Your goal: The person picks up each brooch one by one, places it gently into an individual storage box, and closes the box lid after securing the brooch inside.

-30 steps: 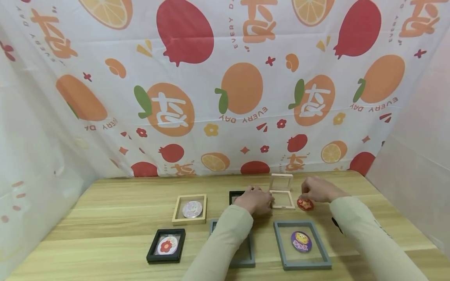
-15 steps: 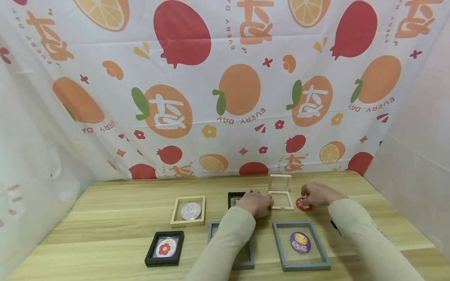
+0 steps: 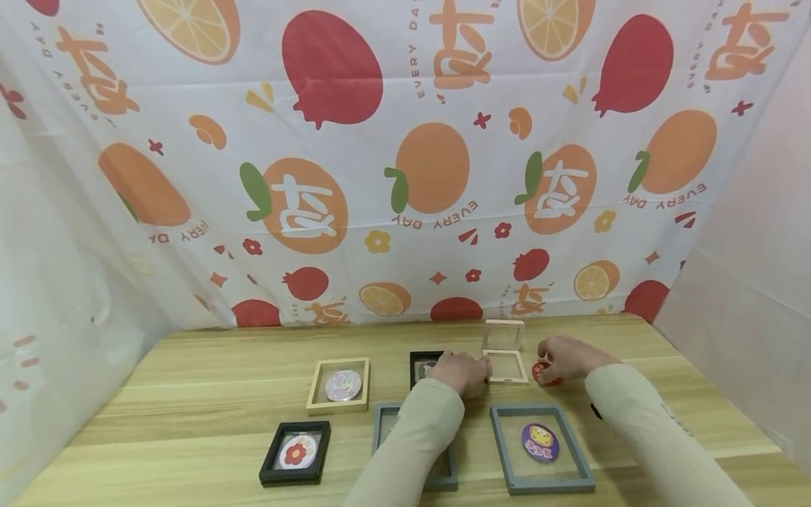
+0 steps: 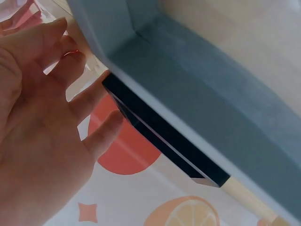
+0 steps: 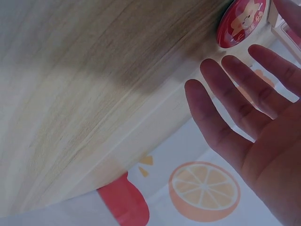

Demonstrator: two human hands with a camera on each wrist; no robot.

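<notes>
In the head view my left hand [image 3: 461, 373] is at the left edge of a small open light-wood display frame [image 3: 507, 380], its hinged lid standing up behind. Its fingers are loosely bent in the left wrist view, close to a black frame [image 4: 160, 134]. My right hand [image 3: 567, 358] is over a round red badge [image 3: 541, 373] lying on the table right of the wood frame, partly covering it. The right wrist view shows the fingers extended, with the badge [image 5: 243, 22], printed with a star figure, beyond the fingertips.
Nearer me lie a grey frame [image 3: 498, 451] with a purple badge [image 3: 541, 442] and another grey frame [image 3: 446, 486] under my left sleeve. Leftward stand a light-wood frame [image 3: 310, 401] and a black frame [image 3: 269, 458], each with a badge. A fruit-print cloth [image 3: 405, 91] hangs behind.
My right hand has shifted slightly downward over the red badge, covering more of its star picture. My left hand stays beside the open wood frame. The head view tilts slightly.
</notes>
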